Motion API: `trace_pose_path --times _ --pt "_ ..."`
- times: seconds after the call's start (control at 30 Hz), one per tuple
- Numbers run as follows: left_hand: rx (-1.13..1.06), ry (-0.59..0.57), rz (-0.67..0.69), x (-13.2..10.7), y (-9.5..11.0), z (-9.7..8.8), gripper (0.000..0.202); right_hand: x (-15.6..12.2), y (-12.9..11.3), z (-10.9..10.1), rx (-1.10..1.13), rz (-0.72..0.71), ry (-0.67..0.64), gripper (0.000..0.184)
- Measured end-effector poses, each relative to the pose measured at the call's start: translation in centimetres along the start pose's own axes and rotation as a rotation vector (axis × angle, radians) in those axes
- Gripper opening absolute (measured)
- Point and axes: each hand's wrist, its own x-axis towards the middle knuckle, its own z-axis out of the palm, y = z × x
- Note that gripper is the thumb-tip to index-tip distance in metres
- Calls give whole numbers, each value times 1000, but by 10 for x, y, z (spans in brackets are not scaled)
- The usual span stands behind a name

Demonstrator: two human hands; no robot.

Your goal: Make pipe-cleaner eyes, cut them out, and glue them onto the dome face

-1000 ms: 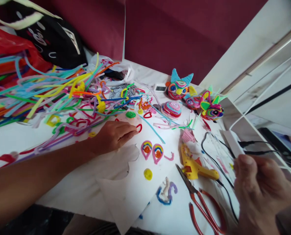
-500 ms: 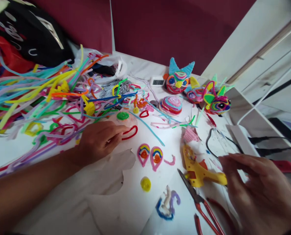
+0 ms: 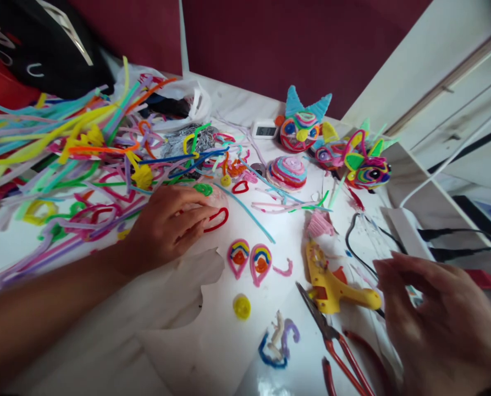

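Note:
My left hand [image 3: 169, 225] reaches over the white tabletop [image 3: 179, 352], fingers bent and tips pinched at a bent red pipe cleaner loop [image 3: 219, 221]. Just behind these fingers lies a green coiled disc [image 3: 203, 189], partly covered by the hand, on what looks like a clear rounded piece. My right hand [image 3: 439, 324] hovers at the right, thumb and forefinger tips drawn together. Whatever it may hold cannot be made out. Beside it is a yellow glue gun [image 3: 331, 291]. Two pink teardrop eye shapes [image 3: 261, 265] and a yellow coiled disc [image 3: 242, 307] lie between the hands.
Red-handled pliers [image 3: 331, 333] lie near the front right. A heap of pipe cleaners [image 3: 64, 143] spreads across the left. Colourful figures [image 3: 298, 132], a striped dome [image 3: 287, 172] and a small digital display [image 3: 265, 130] stand at the back. Cables run past a power strip [image 3: 408, 231].
The view has shifted slightly, so most things sit a little further left and higher. My left fingers have moved slightly at the red loop; my right hand keeps about the same pose.

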Motion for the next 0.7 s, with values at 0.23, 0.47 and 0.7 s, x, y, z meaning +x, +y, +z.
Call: trace_pose_path --times 0.23,0.47,0.7 --pt "16 -47 47 2 1 6 25 16 -13 3 -10 -92 54 8" --pt "-78 -171 209 12 17 2 30 11 -6 10 159 -204 -42 12" --pt "-133 -319 342 25 48 6 30 12 -7 14 213 -220 -105 12"
